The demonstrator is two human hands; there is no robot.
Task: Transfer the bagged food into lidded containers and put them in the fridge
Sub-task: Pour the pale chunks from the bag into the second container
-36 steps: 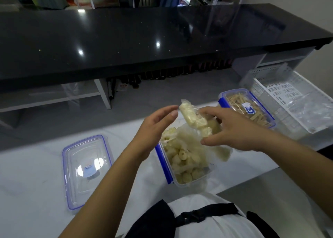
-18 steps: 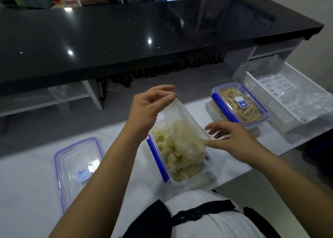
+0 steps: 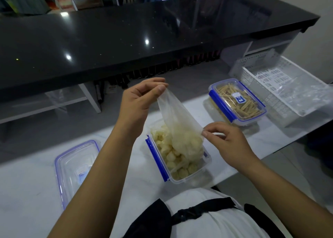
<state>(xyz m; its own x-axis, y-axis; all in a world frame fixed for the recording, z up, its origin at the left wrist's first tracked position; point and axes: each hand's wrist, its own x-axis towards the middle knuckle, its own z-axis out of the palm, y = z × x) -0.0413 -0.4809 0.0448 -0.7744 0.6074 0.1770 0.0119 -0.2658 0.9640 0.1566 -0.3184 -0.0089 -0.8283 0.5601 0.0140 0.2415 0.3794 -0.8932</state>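
Note:
A clear plastic bag [image 3: 177,119] hangs upside down over an open clear container with blue clips [image 3: 180,164] on the white counter. Pale round food pieces [image 3: 173,156] fill the container, and some still sit in the bag's lower part. My left hand [image 3: 142,100] pinches the bag's top corner, raised above the container. My right hand [image 3: 228,144] pinches the bag's right edge, level with the container's rim. The container's loose lid [image 3: 75,167] lies flat to the left.
A second container [image 3: 237,100], lidded and filled with thin yellow sticks, stands at the back right. A white perforated basket [image 3: 281,86] holding clear plastic sits at the far right. A black glossy countertop [image 3: 144,32] runs across above the white counter [image 3: 27,192].
The bag went from bunched in my right hand to hanging inverted from my left hand. My left hand rose with its corner, and my right hand shifted to pinch the bag's right edge.

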